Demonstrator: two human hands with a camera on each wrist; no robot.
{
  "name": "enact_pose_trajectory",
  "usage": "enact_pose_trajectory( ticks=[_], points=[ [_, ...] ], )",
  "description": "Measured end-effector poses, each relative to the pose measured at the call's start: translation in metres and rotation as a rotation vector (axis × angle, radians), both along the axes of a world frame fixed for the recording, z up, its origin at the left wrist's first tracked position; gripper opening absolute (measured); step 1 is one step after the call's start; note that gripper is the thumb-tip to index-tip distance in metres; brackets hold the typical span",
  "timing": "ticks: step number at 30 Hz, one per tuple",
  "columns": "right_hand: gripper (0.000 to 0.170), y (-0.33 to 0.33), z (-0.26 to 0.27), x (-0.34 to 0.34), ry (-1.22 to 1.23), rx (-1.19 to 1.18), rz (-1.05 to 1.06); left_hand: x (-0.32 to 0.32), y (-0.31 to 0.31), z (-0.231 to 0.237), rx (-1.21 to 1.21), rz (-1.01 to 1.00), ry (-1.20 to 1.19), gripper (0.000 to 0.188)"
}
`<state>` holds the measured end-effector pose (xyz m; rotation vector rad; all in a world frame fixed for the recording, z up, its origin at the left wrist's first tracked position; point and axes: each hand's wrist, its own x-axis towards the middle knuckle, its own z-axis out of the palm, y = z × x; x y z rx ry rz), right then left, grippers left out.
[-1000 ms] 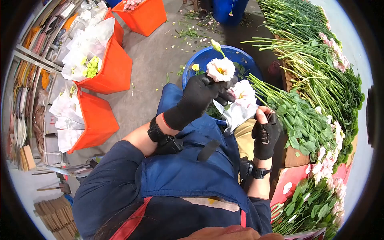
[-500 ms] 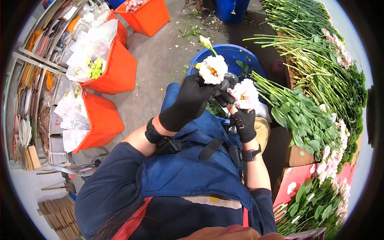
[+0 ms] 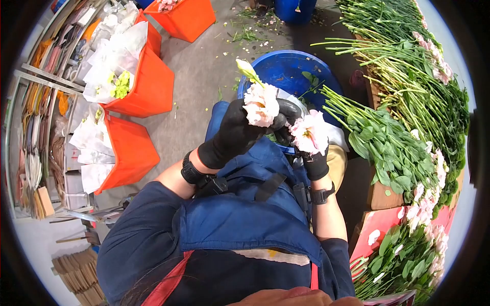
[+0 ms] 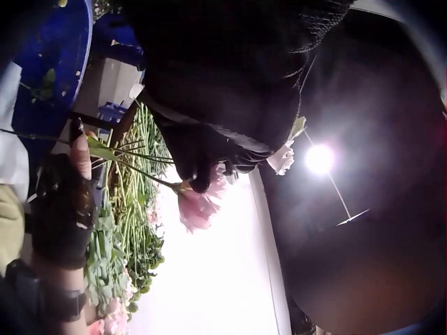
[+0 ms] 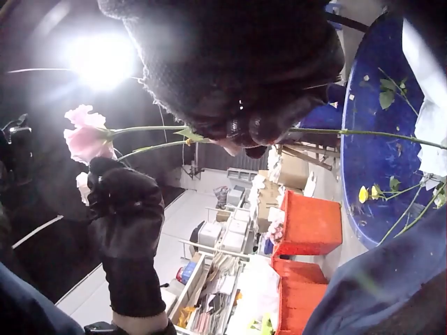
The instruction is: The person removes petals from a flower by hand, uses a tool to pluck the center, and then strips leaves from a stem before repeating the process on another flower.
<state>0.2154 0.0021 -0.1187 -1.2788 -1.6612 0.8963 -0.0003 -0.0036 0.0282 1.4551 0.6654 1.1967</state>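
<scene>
Both hands wear black gloves; the right thumb is bare at the tip. A pale pink lisianthus stem (image 5: pixel 328 132) branches into blooms and a bud. My right hand (image 5: pixel 244 77) pinches this stem below the fork, with the rest of the stem reaching over the blue tub. My left hand (image 3: pixel 236 130) is up at the flower heads, its fingers curled at the base of a pink bloom (image 4: pixel 199 204). In the head view one bloom (image 3: pixel 261 104) overlaps the left fingers, under a pale closed bud (image 3: pixel 247 69). Another bloom (image 3: pixel 310 133) partly hides the right hand.
A blue tub (image 3: pixel 326 71) with leafy scraps stands in front of the knees, white paper (image 3: pixel 337 136) beside it. Piles of cut green stems (image 3: pixel 377 148) cover the bench on the right. Orange buckets (image 3: pixel 145 84) stand on the left, and cuttings litter the floor.
My right hand has moved left from beside the bench to just under the right bloom, close to the left hand. The left hand and its bloom have shifted slightly left, and the blooms have turned.
</scene>
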Motion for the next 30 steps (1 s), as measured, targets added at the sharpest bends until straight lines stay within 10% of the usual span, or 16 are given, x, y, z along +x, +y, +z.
enact_pose_trajectory(
  ticks=[15,30],
  points=[
    [0.027,-0.008,0.079,-0.025,0.578,-0.402,-0.019,-0.01,0.036,0.016,-0.381,0.171,-0.386,0.032],
    [0.044,0.016,0.052,-0.043,0.417,-0.253,0.025,-0.016,0.047,0.011,-0.376,0.179,-0.482,0.03]
  ],
)
